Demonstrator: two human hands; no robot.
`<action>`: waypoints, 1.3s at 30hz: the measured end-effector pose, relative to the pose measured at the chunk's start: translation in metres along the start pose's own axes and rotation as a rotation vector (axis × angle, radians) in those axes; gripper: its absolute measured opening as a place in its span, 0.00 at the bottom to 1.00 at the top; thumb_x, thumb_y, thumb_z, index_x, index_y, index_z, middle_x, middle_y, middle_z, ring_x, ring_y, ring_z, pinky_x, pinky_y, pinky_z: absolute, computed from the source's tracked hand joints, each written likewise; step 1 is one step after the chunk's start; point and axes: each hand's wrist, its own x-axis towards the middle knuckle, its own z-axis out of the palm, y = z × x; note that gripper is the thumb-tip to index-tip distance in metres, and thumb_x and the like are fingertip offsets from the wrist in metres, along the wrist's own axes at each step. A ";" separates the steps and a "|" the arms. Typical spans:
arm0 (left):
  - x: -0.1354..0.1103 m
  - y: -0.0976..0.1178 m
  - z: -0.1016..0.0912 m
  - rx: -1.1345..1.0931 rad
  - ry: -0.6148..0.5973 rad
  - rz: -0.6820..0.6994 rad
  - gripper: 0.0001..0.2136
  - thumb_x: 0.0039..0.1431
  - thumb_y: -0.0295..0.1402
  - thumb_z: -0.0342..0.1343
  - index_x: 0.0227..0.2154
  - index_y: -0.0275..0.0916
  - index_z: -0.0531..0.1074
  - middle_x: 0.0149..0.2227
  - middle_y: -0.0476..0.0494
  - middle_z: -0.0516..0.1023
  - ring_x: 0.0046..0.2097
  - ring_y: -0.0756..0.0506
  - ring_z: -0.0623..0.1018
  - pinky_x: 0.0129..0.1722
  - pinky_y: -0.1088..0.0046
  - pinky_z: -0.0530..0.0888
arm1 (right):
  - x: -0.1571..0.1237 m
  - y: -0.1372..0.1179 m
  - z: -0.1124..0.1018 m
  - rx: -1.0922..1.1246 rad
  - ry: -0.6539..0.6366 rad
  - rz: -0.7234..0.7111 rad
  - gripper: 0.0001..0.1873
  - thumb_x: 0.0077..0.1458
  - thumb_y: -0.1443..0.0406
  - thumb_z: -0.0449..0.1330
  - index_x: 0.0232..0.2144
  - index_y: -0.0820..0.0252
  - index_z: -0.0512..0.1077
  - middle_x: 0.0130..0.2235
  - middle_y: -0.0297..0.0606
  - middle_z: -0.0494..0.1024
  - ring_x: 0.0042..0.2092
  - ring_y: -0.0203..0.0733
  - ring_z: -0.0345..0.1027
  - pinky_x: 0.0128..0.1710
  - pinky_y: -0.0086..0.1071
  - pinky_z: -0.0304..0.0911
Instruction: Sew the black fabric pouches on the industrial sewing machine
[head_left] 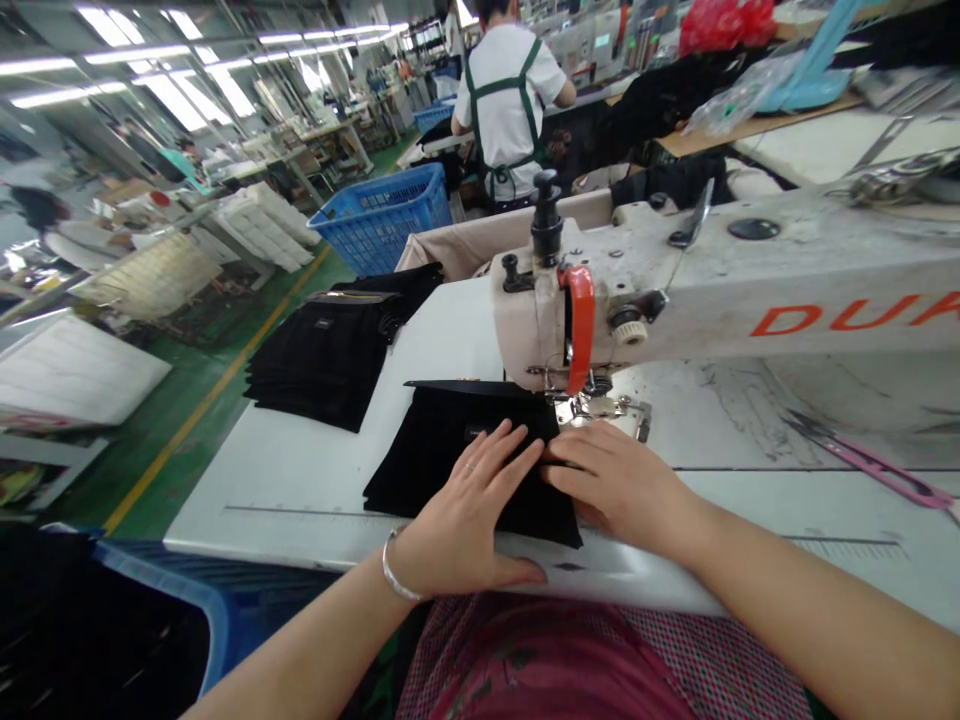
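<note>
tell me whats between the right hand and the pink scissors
Bare white sewing table lies between the right hand and the pink scissors in the head view.

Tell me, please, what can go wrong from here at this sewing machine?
The right hand lies very close to the metal foot of the sewing machine, so a finger could perhaps get pricked there. The layered black cloth, held flat by the left hand too, might slip and sew crooked.
</note>
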 end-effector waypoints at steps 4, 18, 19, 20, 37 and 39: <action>-0.035 -0.024 -0.019 0.315 0.102 -0.039 0.34 0.55 0.17 0.44 0.65 0.42 0.49 0.67 0.43 0.53 0.68 0.40 0.52 0.67 0.49 0.54 | 0.000 0.001 -0.002 0.147 0.097 0.002 0.15 0.54 0.75 0.54 0.42 0.61 0.73 0.43 0.41 0.76 0.45 0.44 0.68 0.47 0.43 0.63; -0.019 0.036 -0.003 0.232 0.034 0.141 0.27 0.60 0.43 0.58 0.58 0.34 0.62 0.60 0.37 0.65 0.63 0.38 0.62 0.61 0.54 0.67 | -0.031 -0.028 -0.017 0.113 -0.081 0.115 0.26 0.55 0.71 0.55 0.57 0.60 0.65 0.58 0.41 0.69 0.59 0.45 0.60 0.60 0.46 0.57; -0.013 0.036 0.006 0.241 0.067 0.167 0.23 0.62 0.41 0.57 0.56 0.34 0.65 0.57 0.37 0.69 0.61 0.40 0.66 0.60 0.56 0.69 | -0.036 -0.025 -0.022 0.114 -0.080 0.132 0.26 0.54 0.72 0.54 0.56 0.59 0.65 0.58 0.40 0.69 0.59 0.44 0.60 0.61 0.46 0.56; -0.009 0.034 0.011 0.238 0.103 0.184 0.19 0.63 0.38 0.56 0.53 0.34 0.67 0.55 0.38 0.72 0.59 0.41 0.68 0.59 0.58 0.71 | -0.040 -0.020 -0.028 0.100 -0.078 0.158 0.27 0.53 0.73 0.54 0.56 0.58 0.66 0.58 0.40 0.68 0.59 0.45 0.60 0.61 0.47 0.56; -0.010 0.005 0.032 -0.084 0.582 -0.422 0.12 0.67 0.34 0.46 0.48 0.33 0.63 0.42 0.37 0.72 0.45 0.42 0.75 0.45 0.63 0.74 | -0.013 0.020 -0.018 -0.109 0.007 0.352 0.12 0.63 0.61 0.54 0.32 0.62 0.72 0.36 0.42 0.70 0.40 0.45 0.64 0.39 0.37 0.60; -0.011 0.004 0.031 -0.079 0.570 -0.399 0.11 0.67 0.33 0.45 0.48 0.34 0.63 0.40 0.39 0.72 0.42 0.44 0.75 0.43 0.66 0.74 | -0.024 0.001 -0.022 0.056 -0.017 0.305 0.12 0.63 0.59 0.55 0.34 0.60 0.74 0.36 0.41 0.71 0.40 0.44 0.64 0.40 0.37 0.60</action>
